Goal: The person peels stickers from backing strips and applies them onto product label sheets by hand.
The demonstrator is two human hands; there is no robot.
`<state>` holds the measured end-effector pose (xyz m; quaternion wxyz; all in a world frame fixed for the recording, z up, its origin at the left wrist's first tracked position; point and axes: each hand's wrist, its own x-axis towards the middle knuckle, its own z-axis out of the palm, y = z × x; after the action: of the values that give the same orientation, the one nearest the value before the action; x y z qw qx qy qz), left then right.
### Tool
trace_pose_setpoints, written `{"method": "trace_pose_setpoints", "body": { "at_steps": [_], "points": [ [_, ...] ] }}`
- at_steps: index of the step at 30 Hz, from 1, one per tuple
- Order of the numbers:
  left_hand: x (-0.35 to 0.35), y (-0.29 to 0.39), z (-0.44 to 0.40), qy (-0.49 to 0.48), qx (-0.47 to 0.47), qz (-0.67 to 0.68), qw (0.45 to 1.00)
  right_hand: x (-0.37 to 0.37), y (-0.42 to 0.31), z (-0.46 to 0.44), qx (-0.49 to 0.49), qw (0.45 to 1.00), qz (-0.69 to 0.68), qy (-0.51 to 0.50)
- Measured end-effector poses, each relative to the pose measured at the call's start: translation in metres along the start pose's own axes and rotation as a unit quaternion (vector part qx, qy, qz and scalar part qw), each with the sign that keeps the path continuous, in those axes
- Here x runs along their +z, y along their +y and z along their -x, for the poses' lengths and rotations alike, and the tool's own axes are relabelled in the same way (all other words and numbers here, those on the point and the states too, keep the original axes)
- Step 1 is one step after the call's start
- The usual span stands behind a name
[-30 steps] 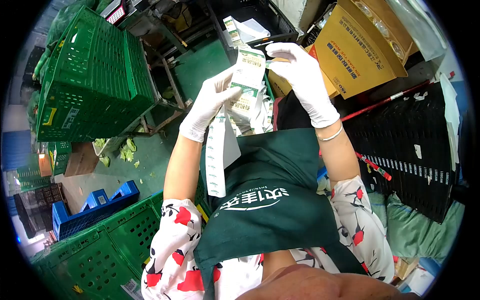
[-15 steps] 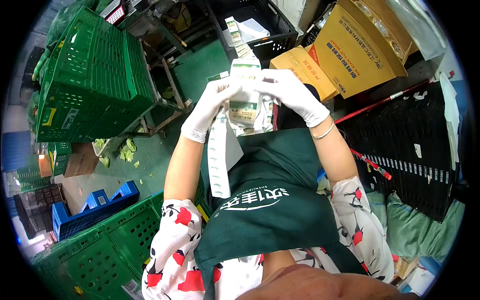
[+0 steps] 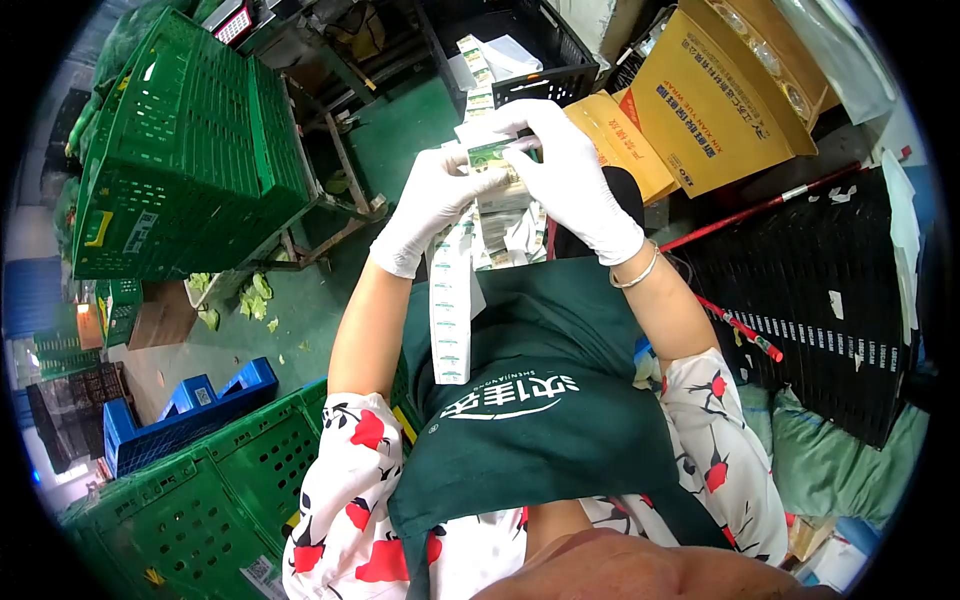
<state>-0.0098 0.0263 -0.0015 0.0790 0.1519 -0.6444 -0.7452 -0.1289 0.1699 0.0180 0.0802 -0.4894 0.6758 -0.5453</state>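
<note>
A long strip of white and green printed labels (image 3: 452,310) hangs over the front of the dark green apron. My left hand (image 3: 437,200), in a white glove, is closed with thumb and fingers on the strip. My right hand (image 3: 568,175), also gloved, pinches the upper part of the strip close to the left fingertips. Beneath both hands sits a folded pile of label strip (image 3: 505,235), partly hidden by them. From the fingers, more of the strip runs away to a black crate (image 3: 545,88).
Stacked green crates (image 3: 190,160) stand at left, with leaf scraps (image 3: 257,300) on the floor. An open cardboard box (image 3: 705,110) and black crates (image 3: 800,300) are at right. A red pole (image 3: 760,215) leans there. A blue pallet (image 3: 190,415) lies lower left.
My right hand has turned and its fingers now bend over the strip. The hanging end of the strip has shifted slightly right and now faces me more flatly.
</note>
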Motion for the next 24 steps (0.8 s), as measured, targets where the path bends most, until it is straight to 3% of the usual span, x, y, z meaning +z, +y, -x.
{"method": "trace_pose_setpoints", "body": {
  "at_steps": [5,7,8,9,11,13,15,17,24],
  "points": [
    [-0.004,-0.006,-0.002,0.004,-0.021,-0.081,0.996,0.005,0.001,0.0,0.038,0.998,0.048,0.008],
    [-0.004,-0.001,0.002,0.005,0.002,-0.046,0.999,-0.006,-0.005,-0.006,0.069,0.963,0.258,0.041],
    [-0.004,0.0,0.003,0.005,0.014,-0.028,0.999,-0.013,0.021,-0.009,0.068,0.969,0.232,0.044],
    [-0.004,0.0,0.003,0.028,0.019,-0.029,0.999,-0.026,0.025,-0.013,0.169,0.983,0.069,0.032],
    [-0.005,-0.001,-0.001,0.076,0.029,-0.032,0.996,-0.026,0.024,-0.007,0.213,0.976,-0.02,0.05],
    [-0.008,-0.008,-0.011,0.126,0.079,-0.03,0.988,-0.014,0.005,0.007,0.242,0.967,-0.073,-0.032],
    [-0.006,-0.014,-0.015,0.157,0.116,-0.042,0.98,0.005,-0.017,0.023,0.173,0.98,-0.03,-0.095],
    [0.003,-0.008,-0.014,0.177,0.148,-0.031,0.973,0.02,-0.016,0.029,0.232,0.953,-0.16,-0.109],
    [0.016,-0.005,-0.01,0.25,0.187,-0.005,0.95,0.035,-0.026,0.027,0.206,0.968,-0.139,-0.032]
  ]
}}
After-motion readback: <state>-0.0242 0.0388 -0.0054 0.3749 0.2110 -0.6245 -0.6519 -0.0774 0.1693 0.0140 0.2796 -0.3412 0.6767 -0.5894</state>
